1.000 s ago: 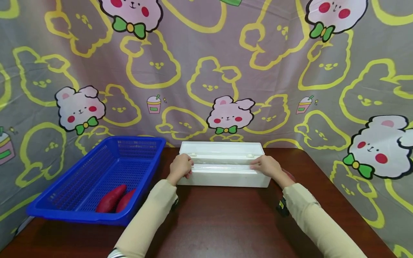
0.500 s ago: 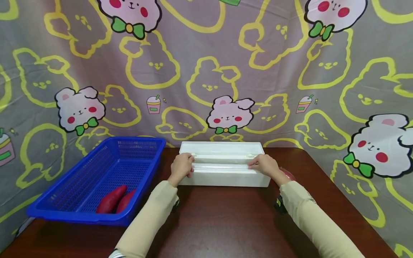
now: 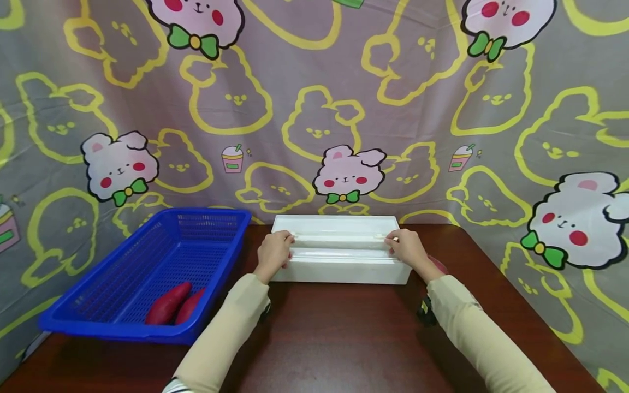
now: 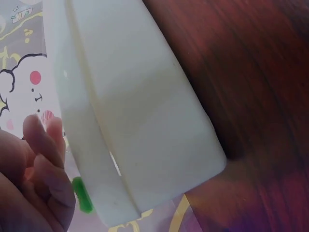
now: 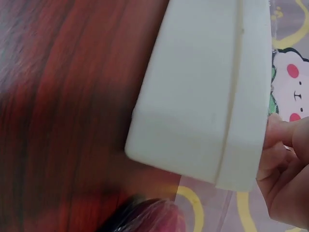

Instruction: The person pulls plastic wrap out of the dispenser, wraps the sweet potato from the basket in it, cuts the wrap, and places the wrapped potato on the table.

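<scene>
A long white cling film dispenser box (image 3: 339, 271) lies across the middle of the table, its lid (image 3: 336, 224) standing open at the back. My left hand (image 3: 273, 252) is at the box's left end, thumb and fingers pinched together over the opening. At the right end, my right hand (image 3: 409, 248) pinches in the same way. Clear cling film (image 5: 273, 34) shows faintly along the box edge in the right wrist view, running toward the fingers. The film is nearly invisible between the hands. In the left wrist view, the curled fingers (image 4: 48, 179) are beside the box wall.
A blue plastic basket (image 3: 118, 331) stands on the left with two red sweet potatoes (image 3: 168, 303) in its near corner. Behind my right wrist is a film-wrapped pinkish-red item (image 5: 157, 217) with a dark edge. A patterned cloth (image 3: 314, 120) hangs behind the brown table (image 3: 339, 338).
Both hands have risen slightly from the front of the box's opening toward the lid, fingertips still pinched. The box and basket have stayed in place.
</scene>
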{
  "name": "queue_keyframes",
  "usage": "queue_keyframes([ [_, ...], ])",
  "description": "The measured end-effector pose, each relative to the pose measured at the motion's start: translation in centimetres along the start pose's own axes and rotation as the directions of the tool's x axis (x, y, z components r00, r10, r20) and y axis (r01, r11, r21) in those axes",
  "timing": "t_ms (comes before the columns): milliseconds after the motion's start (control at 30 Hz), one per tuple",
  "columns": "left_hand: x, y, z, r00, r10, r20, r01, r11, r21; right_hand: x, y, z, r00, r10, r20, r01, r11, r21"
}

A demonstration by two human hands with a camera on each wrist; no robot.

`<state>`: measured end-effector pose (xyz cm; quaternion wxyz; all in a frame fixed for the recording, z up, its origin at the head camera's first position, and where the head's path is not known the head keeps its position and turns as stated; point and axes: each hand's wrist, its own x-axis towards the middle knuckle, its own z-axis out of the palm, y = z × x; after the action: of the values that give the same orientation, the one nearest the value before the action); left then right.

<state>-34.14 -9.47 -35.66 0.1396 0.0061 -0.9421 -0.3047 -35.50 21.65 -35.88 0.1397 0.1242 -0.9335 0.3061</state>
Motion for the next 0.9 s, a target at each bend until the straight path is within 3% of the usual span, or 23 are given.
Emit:
queue_keyframes([
  [200, 0.1, 0.2, -0.4, 1.0, -0.012, -0.023, 0.013, 1.0, 0.005, 0.2, -0.6, -0.1, 0.994, 0.107, 0.036, -0.112, 0.976, 0.186],
  [433, 0.1, 0.6, -1.1, 1.0, -0.017, -0.019, 0.016, 1.0, -0.014, 0.4, -0.8, -0.3, 0.988, 0.14, 0.063, -0.152, 0.938, 0.31],
  [800, -0.1, 0.7, -1.8, 0.998, -0.01, -0.062, -0.001, 0.985, -0.172, 0.6, -1.6, -0.9, 0.974, 0.192, 0.123, -0.228, 0.836, 0.499],
  [900, -0.1, 0.6, -2.0, 0.998, -0.009, -0.069, -0.004, 0.982, -0.186, 0.6, -1.8, -1.0, 0.969, 0.207, 0.137, -0.249, 0.823, 0.51],
])
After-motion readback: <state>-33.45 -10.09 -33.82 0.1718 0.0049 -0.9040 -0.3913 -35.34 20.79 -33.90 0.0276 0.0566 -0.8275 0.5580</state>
